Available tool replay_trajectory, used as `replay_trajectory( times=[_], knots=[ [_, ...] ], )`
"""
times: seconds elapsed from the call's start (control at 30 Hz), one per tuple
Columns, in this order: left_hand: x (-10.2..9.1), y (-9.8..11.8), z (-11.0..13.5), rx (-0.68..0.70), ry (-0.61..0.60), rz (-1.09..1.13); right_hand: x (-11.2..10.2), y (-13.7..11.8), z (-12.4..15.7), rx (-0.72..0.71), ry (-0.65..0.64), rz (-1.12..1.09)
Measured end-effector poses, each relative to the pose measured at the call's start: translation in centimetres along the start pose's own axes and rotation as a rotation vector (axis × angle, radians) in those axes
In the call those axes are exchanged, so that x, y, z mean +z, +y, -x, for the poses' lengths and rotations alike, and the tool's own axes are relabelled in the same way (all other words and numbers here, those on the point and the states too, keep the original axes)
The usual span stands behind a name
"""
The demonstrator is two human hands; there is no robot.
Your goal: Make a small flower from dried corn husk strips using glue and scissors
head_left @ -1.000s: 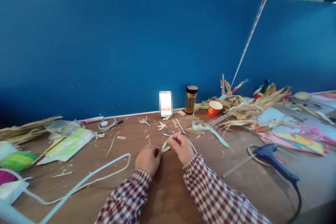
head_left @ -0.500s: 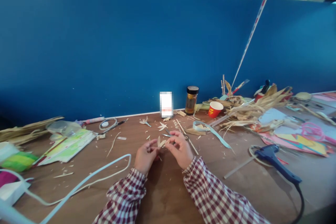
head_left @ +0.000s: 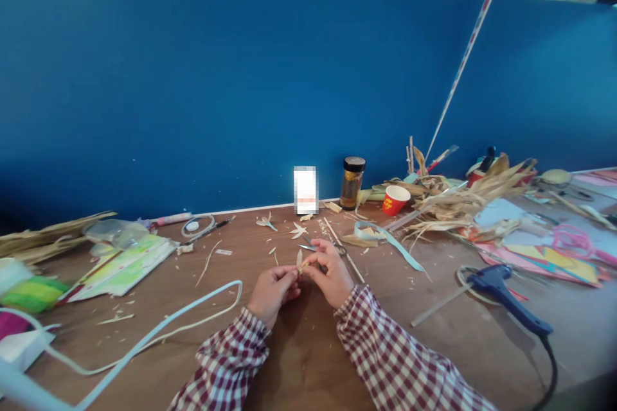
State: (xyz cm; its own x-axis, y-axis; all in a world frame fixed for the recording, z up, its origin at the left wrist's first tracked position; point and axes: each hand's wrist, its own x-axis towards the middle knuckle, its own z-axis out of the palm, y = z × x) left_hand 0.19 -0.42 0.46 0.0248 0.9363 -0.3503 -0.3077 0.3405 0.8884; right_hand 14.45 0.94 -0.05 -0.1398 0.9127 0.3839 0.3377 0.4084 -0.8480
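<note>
With our left hand (head_left: 272, 291) and right hand (head_left: 332, 276), thumb and fingertips drawn together on each, we pinch a pale petal-like piece (head_left: 299, 261) above the table's (head_left: 301, 366) middle. Far and to the right, the red cup (head_left: 392, 205) bears yellow lettering too small to read.

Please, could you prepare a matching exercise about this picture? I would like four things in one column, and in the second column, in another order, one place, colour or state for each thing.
Column 1
1. pale, petal-like piece
2. glue gun
3. jar
4. cup

Column 2
A. red outside, with yellow marks
B. at the fingertips of the left hand and right hand
C. closed with a black lid
D. blue, lying on the table

Right pairs: 1-B, 2-D, 3-C, 4-A
</note>
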Motion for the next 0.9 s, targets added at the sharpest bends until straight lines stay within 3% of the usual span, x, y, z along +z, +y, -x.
replay_trajectory(
  times=[0.9],
  knots=[
    [0.21,0.48,0.64,-0.058,-0.106,0.095,-0.17,-0.19,-0.02,0.008,-0.059,-0.014]
  ],
)
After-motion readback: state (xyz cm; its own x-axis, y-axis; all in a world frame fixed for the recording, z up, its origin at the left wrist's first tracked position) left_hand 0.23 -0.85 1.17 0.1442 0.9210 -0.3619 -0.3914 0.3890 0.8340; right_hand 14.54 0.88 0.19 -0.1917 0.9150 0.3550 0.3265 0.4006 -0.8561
